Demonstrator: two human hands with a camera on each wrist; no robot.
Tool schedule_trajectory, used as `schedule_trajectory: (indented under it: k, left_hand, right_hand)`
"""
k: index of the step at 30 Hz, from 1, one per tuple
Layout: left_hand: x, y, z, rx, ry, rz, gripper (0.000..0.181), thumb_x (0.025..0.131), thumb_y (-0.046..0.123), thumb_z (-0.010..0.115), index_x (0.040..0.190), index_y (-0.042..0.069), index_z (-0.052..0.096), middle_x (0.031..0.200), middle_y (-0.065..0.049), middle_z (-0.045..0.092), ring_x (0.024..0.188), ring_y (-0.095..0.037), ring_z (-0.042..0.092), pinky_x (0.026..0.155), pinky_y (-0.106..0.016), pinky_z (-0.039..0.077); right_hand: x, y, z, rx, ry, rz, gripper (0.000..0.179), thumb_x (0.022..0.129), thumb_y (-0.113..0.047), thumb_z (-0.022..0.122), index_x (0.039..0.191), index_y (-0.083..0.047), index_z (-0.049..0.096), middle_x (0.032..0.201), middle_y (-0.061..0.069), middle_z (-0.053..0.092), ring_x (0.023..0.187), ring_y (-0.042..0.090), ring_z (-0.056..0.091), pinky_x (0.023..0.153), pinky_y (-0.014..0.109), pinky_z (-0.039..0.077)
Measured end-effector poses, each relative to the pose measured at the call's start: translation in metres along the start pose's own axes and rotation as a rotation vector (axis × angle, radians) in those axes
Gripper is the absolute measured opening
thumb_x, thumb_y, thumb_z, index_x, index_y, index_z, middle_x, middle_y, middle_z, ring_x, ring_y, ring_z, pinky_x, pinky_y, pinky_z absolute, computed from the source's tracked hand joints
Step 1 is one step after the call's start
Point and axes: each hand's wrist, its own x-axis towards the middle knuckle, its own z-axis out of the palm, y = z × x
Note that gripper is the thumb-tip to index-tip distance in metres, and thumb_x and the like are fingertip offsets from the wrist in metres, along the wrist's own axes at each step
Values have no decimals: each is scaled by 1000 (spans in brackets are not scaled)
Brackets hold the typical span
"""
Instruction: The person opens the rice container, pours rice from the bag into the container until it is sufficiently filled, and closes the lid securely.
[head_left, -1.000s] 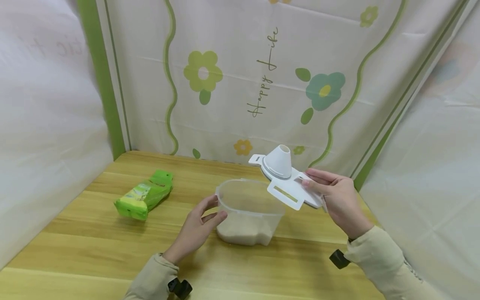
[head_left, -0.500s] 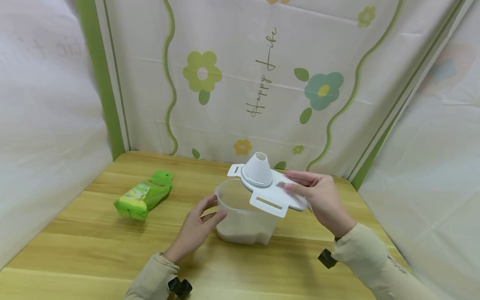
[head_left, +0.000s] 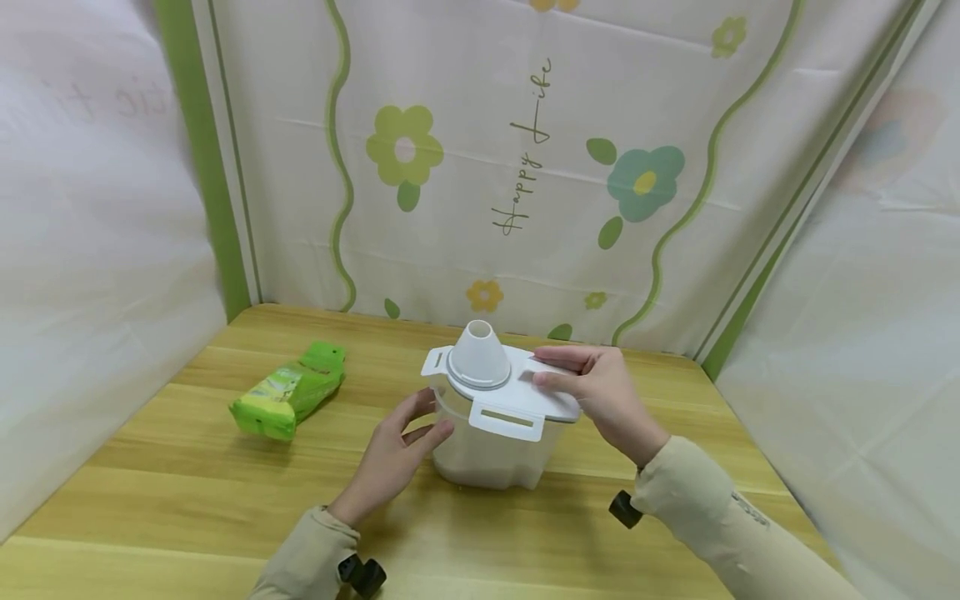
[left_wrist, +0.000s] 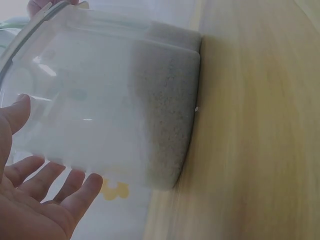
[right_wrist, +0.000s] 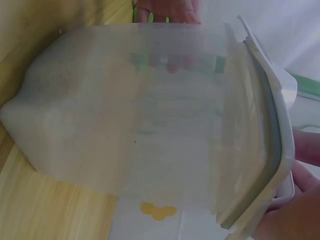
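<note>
A clear plastic container [head_left: 491,458] stands upright on the table, with pale grains [left_wrist: 170,95] filling its lower part. My left hand [head_left: 393,454] cups its rounded left end, thumb toward the near side and fingers round the far side. Over the container's mouth lies a white lid [head_left: 551,392] with a grey seal [right_wrist: 272,135] along its underside, right at the rim. A white cone-shaped spout [head_left: 480,357] rises from the lid's left part, and slotted tabs [head_left: 506,423] stick out from its edges. My right hand [head_left: 611,400] grips the lid's right part, thumb on top.
A green and yellow packet [head_left: 288,392] lies on the wooden table [head_left: 187,492] to the left. A printed fabric curtain [head_left: 465,250] hangs behind, with white fabric walls on both sides. One pale grain [left_wrist: 196,108] sits beside the container's base.
My right hand has carried the lid left and down, from above the container's right side to over its mouth. The left hand and the packet have stayed in place.
</note>
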Motion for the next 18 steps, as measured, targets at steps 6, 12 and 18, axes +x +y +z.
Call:
schedule_trajectory:
  k: [6,12,18]
  left_hand:
    - [0,0,0,-5,5,-4,56,91,33,72,139,15,53,140,-6,50,126,-22,49,96,-34,49]
    - [-1,1,1,4,16,-5,55,91,31,73,139,15,53,138,-5,52,125,-21,49,95,-33,50]
    - [-1,0,2,4,24,15,57,91,29,73,141,11,51,138,-9,52,126,-24,50,95,-35,50]
  right_hand:
    - [4,1,6,-19,9,13,46,76,-5,85,117,7,69,107,11,72,109,19,61,81,22,52]
    - [4,0,8,-30,-5,13,44,75,-3,85,116,5,70,107,10,72,110,21,60,78,22,52]
    - [3,-2,10,-50,-11,-5,41,75,-3,86,112,4,72,106,10,72,111,21,59,80,23,51]
